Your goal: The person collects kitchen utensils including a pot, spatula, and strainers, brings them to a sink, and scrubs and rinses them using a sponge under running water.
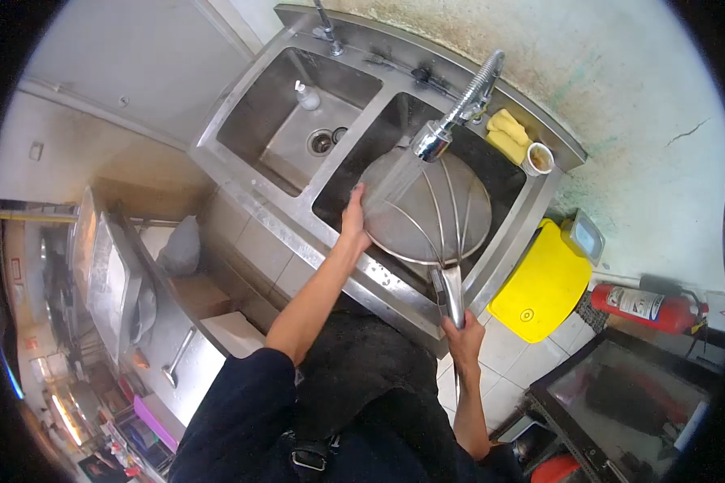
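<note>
Hands share a long-handled mesh strainer (419,235) at the center of the frame, the left hand (353,214) holding its rim and the right hand (464,333) closed around its handle (453,296). Rinsing appears under way as water falls from the spray faucet (432,142) over the right-hand basin (503,179); any turn would call for both grips. The round head points toward the top, the long axis running down to the handle at lower center.
</note>
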Demonstrator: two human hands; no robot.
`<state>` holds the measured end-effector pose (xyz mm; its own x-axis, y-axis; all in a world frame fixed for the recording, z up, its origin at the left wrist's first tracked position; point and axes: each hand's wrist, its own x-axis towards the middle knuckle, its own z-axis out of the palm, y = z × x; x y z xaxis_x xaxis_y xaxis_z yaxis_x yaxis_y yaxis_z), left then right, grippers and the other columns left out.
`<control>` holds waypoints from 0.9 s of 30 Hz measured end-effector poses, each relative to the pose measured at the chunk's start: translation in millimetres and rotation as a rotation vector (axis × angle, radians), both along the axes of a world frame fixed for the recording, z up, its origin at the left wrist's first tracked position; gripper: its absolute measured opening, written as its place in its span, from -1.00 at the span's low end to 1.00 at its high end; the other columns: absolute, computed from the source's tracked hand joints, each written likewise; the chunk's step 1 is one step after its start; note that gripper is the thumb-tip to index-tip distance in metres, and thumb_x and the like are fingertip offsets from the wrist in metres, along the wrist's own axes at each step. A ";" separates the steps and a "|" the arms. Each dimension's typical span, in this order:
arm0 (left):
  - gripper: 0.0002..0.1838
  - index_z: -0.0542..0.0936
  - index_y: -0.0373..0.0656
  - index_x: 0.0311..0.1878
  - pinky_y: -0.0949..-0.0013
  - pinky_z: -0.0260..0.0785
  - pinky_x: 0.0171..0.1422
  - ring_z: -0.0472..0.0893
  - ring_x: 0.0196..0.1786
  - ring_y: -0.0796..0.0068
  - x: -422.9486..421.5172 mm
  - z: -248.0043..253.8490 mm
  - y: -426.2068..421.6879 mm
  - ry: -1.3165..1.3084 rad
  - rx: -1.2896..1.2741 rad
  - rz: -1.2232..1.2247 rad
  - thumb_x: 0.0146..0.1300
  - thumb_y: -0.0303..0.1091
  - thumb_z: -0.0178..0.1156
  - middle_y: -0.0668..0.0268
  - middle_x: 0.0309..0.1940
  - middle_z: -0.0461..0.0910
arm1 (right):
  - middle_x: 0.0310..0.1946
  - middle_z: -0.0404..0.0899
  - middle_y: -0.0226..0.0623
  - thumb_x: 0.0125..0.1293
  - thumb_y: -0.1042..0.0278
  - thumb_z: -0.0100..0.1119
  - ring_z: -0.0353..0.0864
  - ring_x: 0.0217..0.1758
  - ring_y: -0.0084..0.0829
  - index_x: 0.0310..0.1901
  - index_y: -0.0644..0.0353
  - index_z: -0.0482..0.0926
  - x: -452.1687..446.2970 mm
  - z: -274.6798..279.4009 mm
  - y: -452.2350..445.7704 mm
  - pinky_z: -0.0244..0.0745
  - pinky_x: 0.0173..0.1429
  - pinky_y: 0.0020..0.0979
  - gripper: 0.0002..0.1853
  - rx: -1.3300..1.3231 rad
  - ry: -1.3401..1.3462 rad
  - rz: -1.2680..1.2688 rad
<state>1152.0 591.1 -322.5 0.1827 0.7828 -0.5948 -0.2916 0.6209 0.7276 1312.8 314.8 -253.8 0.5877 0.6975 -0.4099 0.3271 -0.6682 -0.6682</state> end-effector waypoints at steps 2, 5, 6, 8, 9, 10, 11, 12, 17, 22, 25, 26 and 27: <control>-0.56 0.50 -0.18 0.00 0.20 0.34 0.17 0.53 -0.04 0.26 0.6 4.6 -10.6 -0.561 -0.324 0.184 0.20 -0.05 0.18 0.19 -0.05 0.54 | -0.67 0.48 -0.09 -0.02 0.14 0.28 0.48 -0.62 -0.33 -0.37 0.37 0.53 4.7 -4.5 9.4 0.36 -0.48 -0.32 -0.62 -0.054 0.000 0.067; -0.56 0.51 -0.25 -0.06 0.25 0.42 0.06 0.57 -0.13 0.28 -18.7 -4.8 11.6 -0.472 -0.297 0.034 0.14 -0.10 0.26 0.17 -0.14 0.57 | -0.67 0.47 -0.08 -0.01 0.13 0.29 0.48 -0.61 -0.27 -0.40 0.37 0.50 0.0 4.1 6.4 0.35 -0.47 -0.28 -0.61 -0.062 0.006 0.092; -0.64 0.53 -0.27 -0.12 0.29 0.46 -0.04 0.59 -0.21 0.28 -25.9 -6.7 18.2 -0.413 -0.345 0.055 0.15 -0.18 0.27 0.16 -0.24 0.59 | -0.67 0.47 -0.08 -0.01 0.13 0.29 0.48 -0.61 -0.27 -0.40 0.37 0.50 -3.5 2.6 6.7 0.35 -0.47 -0.28 -0.61 -0.060 0.005 0.100; -0.64 0.53 -0.29 -0.12 0.27 0.46 -0.08 0.60 -0.22 0.28 -24.7 -17.2 21.4 -0.064 -0.192 0.142 0.17 -0.18 0.23 0.16 -0.27 0.60 | -0.70 0.41 -0.13 -0.04 0.14 0.29 0.37 -0.64 -0.39 -0.47 0.37 0.47 -12.8 -2.6 4.3 0.28 -0.51 -0.30 -0.62 0.057 0.035 0.084; -0.64 0.53 -0.32 -0.12 0.25 0.46 -0.12 0.60 -0.24 0.28 -18.5 -4.8 18.6 0.283 -0.038 0.213 0.20 -0.19 0.20 0.16 -0.31 0.60 | -0.70 0.41 -0.13 -0.04 0.14 0.29 0.37 -0.64 -0.39 -0.47 0.37 0.47 -14.2 -2.9 6.5 0.28 -0.51 -0.30 -0.62 0.051 0.037 0.080; -0.55 0.47 -0.40 0.00 0.20 0.37 0.01 0.55 -0.07 0.15 -15.7 8.8 17.4 0.688 -0.026 0.047 0.27 -0.15 0.08 0.00 -0.12 0.53 | -0.66 0.44 -0.10 -0.02 0.13 0.29 0.42 -0.61 -0.32 -0.43 0.36 0.48 -13.3 -3.3 12.8 0.32 -0.47 -0.28 -0.62 0.011 0.035 0.102; -0.55 0.47 -0.40 0.00 0.20 0.37 0.01 0.55 -0.07 0.15 -8.6 11.7 12.4 0.689 -0.027 0.041 0.27 -0.15 0.08 0.00 -0.12 0.53 | -0.62 0.48 -0.07 0.00 0.12 0.29 0.48 -0.57 -0.25 -0.39 0.34 0.48 -12.6 -3.8 19.3 0.35 -0.43 -0.26 -0.61 -0.027 0.034 0.124; -0.51 0.41 -0.42 0.07 0.15 0.28 0.11 0.46 0.04 0.06 0.4 14.1 1.9 0.994 0.320 0.076 0.28 -0.13 0.03 -0.08 0.01 0.43 | -0.62 0.48 -0.07 0.00 0.12 0.29 0.48 -0.57 -0.25 -0.39 0.34 0.48 -13.3 -4.0 23.7 0.35 -0.43 -0.26 -0.61 -0.029 0.037 0.119; -0.49 0.32 -0.30 0.21 -0.02 -0.07 0.38 0.18 0.31 -0.09 14.6 61.5 -26.8 1.253 1.168 -0.312 0.31 -0.14 -0.06 -0.05 0.27 0.18 | -0.62 0.48 -0.07 -0.01 0.18 0.28 0.49 -0.58 -0.24 -0.37 0.33 0.47 -9.8 -4.0 22.5 0.37 -0.44 -0.27 -0.65 0.006 0.006 0.174; -0.43 0.27 -0.30 0.25 0.06 -0.09 0.42 0.18 0.35 0.05 -5.6 30.6 47.9 0.737 0.871 -0.598 0.33 -0.06 -0.15 -0.02 0.26 0.23 | -0.68 0.47 -0.10 -0.03 0.19 0.26 0.50 -0.63 -0.23 -0.39 0.32 0.48 -0.7 4.7 -20.8 0.38 -0.48 -0.27 -0.67 0.053 -0.004 0.131; -0.39 0.24 -0.35 0.26 0.07 -0.08 0.42 0.18 0.35 0.06 7.2 25.9 47.6 0.673 0.555 -0.622 0.33 -0.04 -0.19 -0.04 0.26 0.24 | -0.69 0.46 -0.10 -0.06 0.21 0.26 0.50 -0.64 -0.24 -0.40 0.32 0.49 6.2 -1.9 -21.5 0.38 -0.50 -0.27 -0.68 0.034 -0.034 0.138; -0.39 0.22 -0.35 0.27 0.07 -0.08 0.42 0.15 0.36 0.04 13.7 23.2 32.8 0.830 0.788 -0.582 0.33 -0.06 -0.17 -0.04 0.27 0.22 | -0.69 0.47 -0.09 -0.07 0.22 0.27 0.50 -0.64 -0.25 -0.40 0.33 0.49 6.9 -6.3 -16.7 0.38 -0.49 -0.26 -0.68 -0.001 -0.073 0.154; -0.39 0.20 -0.35 0.28 0.07 -0.09 0.42 0.11 0.38 0.02 20.3 27.1 14.4 0.983 1.018 -0.530 0.32 -0.07 -0.15 -0.04 0.29 0.19 | -0.69 0.47 -0.09 -0.07 0.22 0.27 0.50 -0.64 -0.25 -0.40 0.33 0.49 6.2 -6.6 -8.9 0.38 -0.49 -0.26 -0.68 0.000 -0.073 0.148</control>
<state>1172.3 605.6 -295.4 0.4313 0.8972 0.0948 0.6421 -0.3791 0.6663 1319.0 305.8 -260.3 0.5067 0.7785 -0.3704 0.4694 -0.6095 -0.6389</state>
